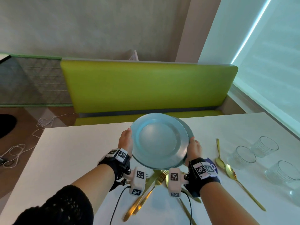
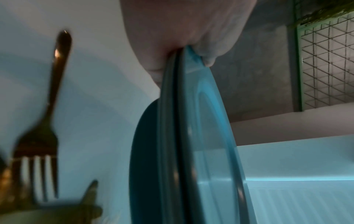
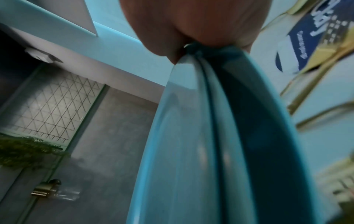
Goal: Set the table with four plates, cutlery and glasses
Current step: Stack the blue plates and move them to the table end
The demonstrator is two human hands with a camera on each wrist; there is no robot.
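— Two hands on the plates, is that right?

— Yes; the left hand (image 1: 124, 140) grips the left rim of the stack of blue plates (image 1: 158, 140), the right hand (image 1: 194, 147) grips the right rim; the stack is lifted above the white table (image 1: 73, 151), tilted, near its far middle.

— How many plates in the stack?

— At least two; the head view shows a second rim behind the top one; the left wrist view shows edges pressed together under the thumb (image 2: 206, 45); an exact count I cannot tell.

— And the cutlery?

— Gold forks (image 1: 159, 177) and other gold pieces lie on the table below the wrists, partly hidden; two gold spoons (image 1: 220, 161) lie to the right of the right hand.

— Glasses?

— Three clear glasses (image 1: 245, 157) stand in a group near the right edge, well apart from the plates; a fourth object at the frame edge is too cut off to name.

— Beyond the table?

— A green bench (image 1: 146, 88).
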